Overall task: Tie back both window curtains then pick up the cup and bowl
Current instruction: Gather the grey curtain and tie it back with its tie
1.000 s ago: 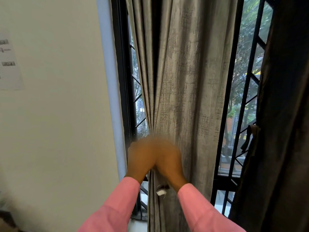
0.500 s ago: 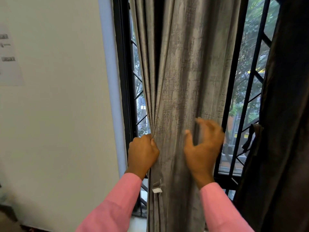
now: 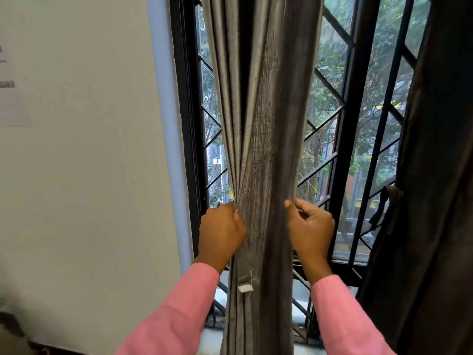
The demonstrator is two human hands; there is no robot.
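A grey textured curtain [image 3: 266, 124] hangs gathered into a narrow bundle in front of the window. My left hand [image 3: 221, 233] grips its left edge at waist height, fingers curled round the folds. My right hand [image 3: 311, 228] grips the curtain's right edge at the same height, thumb and fingers pinching the fabric. A small white tag [image 3: 245, 288] hangs from the curtain just below my left hand. A second, darker curtain [image 3: 435, 201] hangs at the far right, with a dark tie-back strap [image 3: 384, 206] dangling at its left edge. No cup or bowl is in view.
A black window frame with diagonal metal grille bars [image 3: 340, 124] stands behind the curtains, trees beyond. A pale wall [image 3: 89, 175] fills the left side, with a printed paper sheet [image 3: 10, 85] stuck at its far left.
My hands were together at the curtain's left edge; the right hand moved right, reached across open, and now closes on the right edge. The curtain bundle has become narrower.
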